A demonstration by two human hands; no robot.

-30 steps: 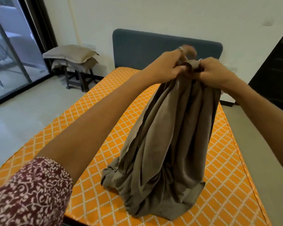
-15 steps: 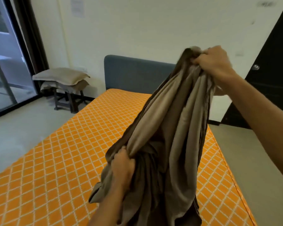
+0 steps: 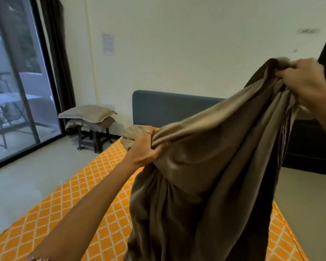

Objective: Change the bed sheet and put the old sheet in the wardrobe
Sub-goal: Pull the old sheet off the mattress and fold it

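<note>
A grey-brown bed sheet [image 3: 205, 176] hangs bunched in the air over the bare orange diamond-patterned mattress [image 3: 68, 210]. My left hand [image 3: 145, 147] grips a gathered fold of the sheet at mid height, left of centre. My right hand [image 3: 303, 80] grips another bunch of it high at the right. The cloth stretches in a slanting span between my two hands and drapes down below the bottom edge of the view. The sheet hides the right part of the mattress.
A blue-grey headboard [image 3: 167, 108] stands against the white wall. Two beige pillows [image 3: 87, 114] lie stacked on a dark stool [image 3: 92, 140] at the left. A glass sliding door [image 3: 13, 91] fills the far left. A dark door [image 3: 309, 147] is at the right.
My left hand let go at the top, took the sheet lower down, then rose and pulled left, spreading the cloth. My right hand kept its grip and moved up and right.
</note>
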